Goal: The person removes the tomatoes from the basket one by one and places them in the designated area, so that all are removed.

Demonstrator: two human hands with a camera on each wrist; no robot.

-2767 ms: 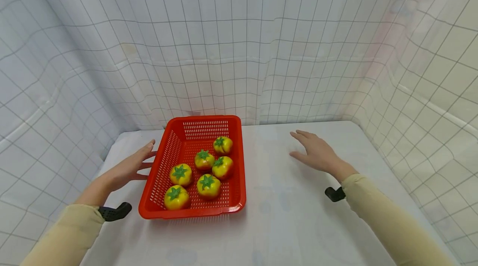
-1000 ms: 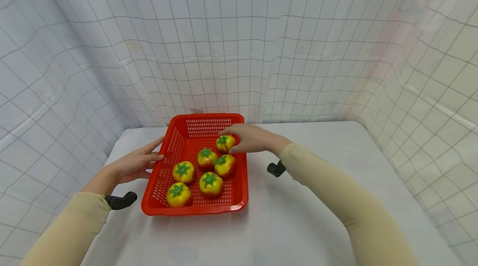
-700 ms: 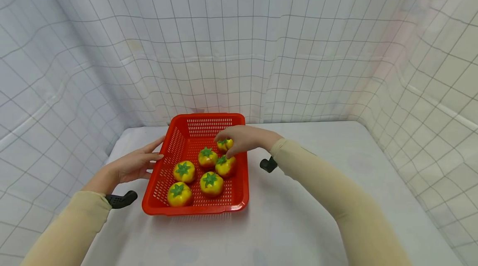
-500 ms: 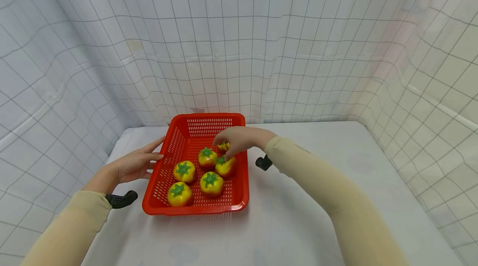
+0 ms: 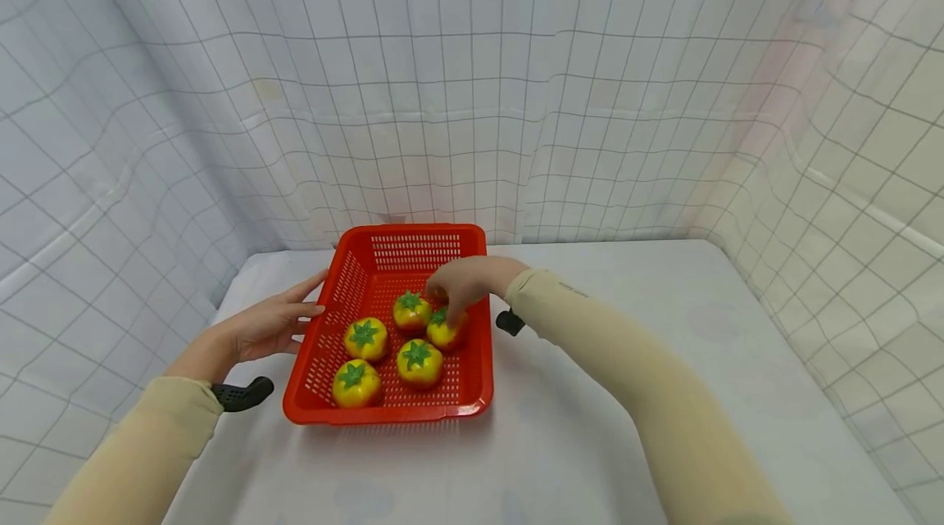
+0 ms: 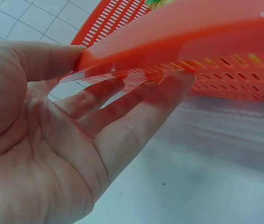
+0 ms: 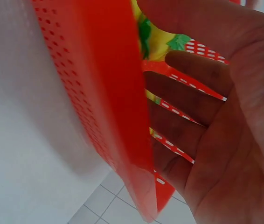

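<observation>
In the head view a red plastic basket [image 5: 383, 414] with slotted walls holds several yellow-red toy tomatoes [image 5: 420, 366] with green star-shaped leaves. My left hand [image 5: 269, 330] is at its left side. The left wrist view shows my thumb [image 6: 59, 63] at the rim and the fingers, fairly straight, under the lip against the slotted wall. My right hand [image 5: 472, 279] reaches over the right rim, its thumb tip by the right-hand tomato [image 5: 439, 335]. The back-right tomato is mostly hidden under that hand. In the right wrist view the rim hides the fingertips, so I cannot tell their grip.
The basket stands on a white-covered table [image 5: 627, 296], left of its middle. A white grid-patterned curtain [image 5: 457, 99] hangs behind and at both sides. Black wrist devices [image 5: 243, 396] sit below both wrists.
My right hand has come in from the right of the table and reached over the back-right tomato, then slid down-left toward the nearer one. My left hand has come against the basket's side.
</observation>
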